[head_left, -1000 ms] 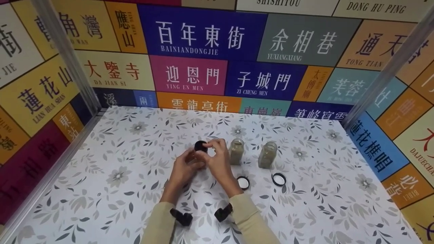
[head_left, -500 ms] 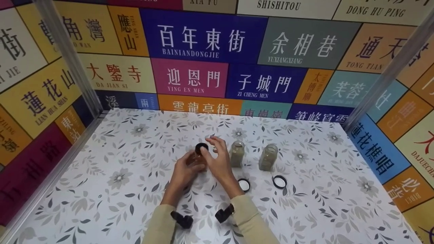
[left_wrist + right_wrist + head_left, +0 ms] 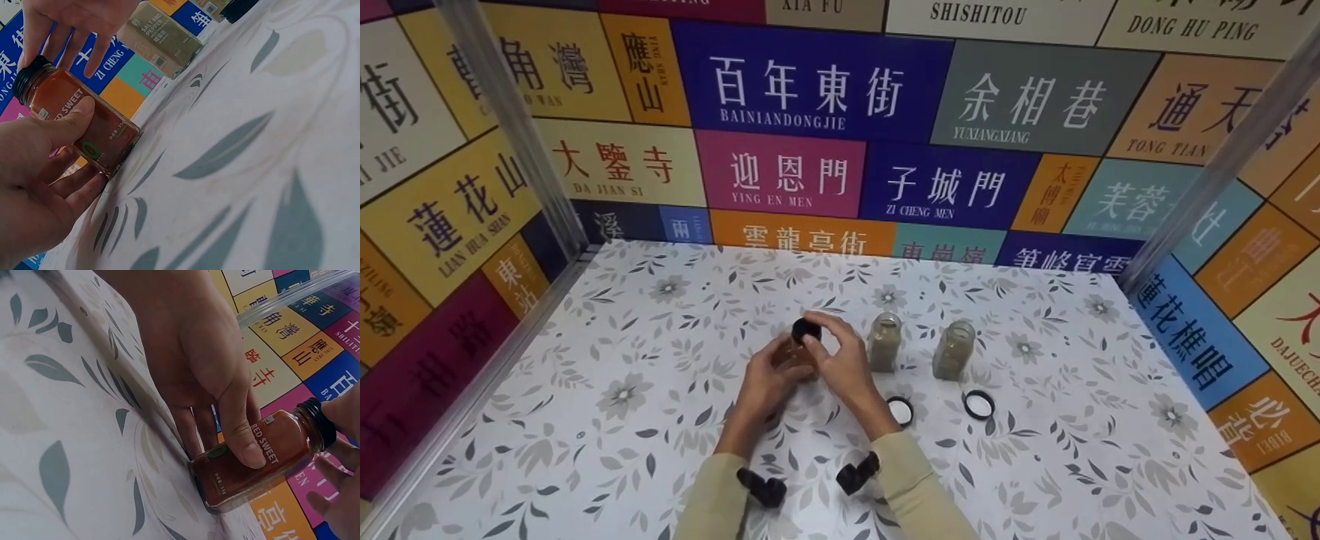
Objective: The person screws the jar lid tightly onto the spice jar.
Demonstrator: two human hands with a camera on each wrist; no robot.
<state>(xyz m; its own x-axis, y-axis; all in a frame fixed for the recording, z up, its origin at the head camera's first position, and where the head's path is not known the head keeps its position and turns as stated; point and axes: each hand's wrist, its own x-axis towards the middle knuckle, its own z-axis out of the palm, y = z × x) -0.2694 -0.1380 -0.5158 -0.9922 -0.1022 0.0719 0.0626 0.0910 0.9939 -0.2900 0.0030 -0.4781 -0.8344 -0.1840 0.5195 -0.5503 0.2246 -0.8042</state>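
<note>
A person in pale yellow sleeves works with both hands at a white surface printed with grey leaves and flowers. The left hand grips a clear glass jar of red-brown powder, its thumb across a label that includes the words "RED SWEET". The right hand has its thumb and fingers closed around the black cap on the jar's neck. The jar is left of centre, its base close to the surface.

Just right of the hands, two uncapped jars of greenish-grey powder stand upright, a nearer jar and a farther jar. On the person's side of them lie two loose lids, a left lid and a right lid, black-rimmed with white insides facing up. Behind, colourful panels carry Chinese characters.
</note>
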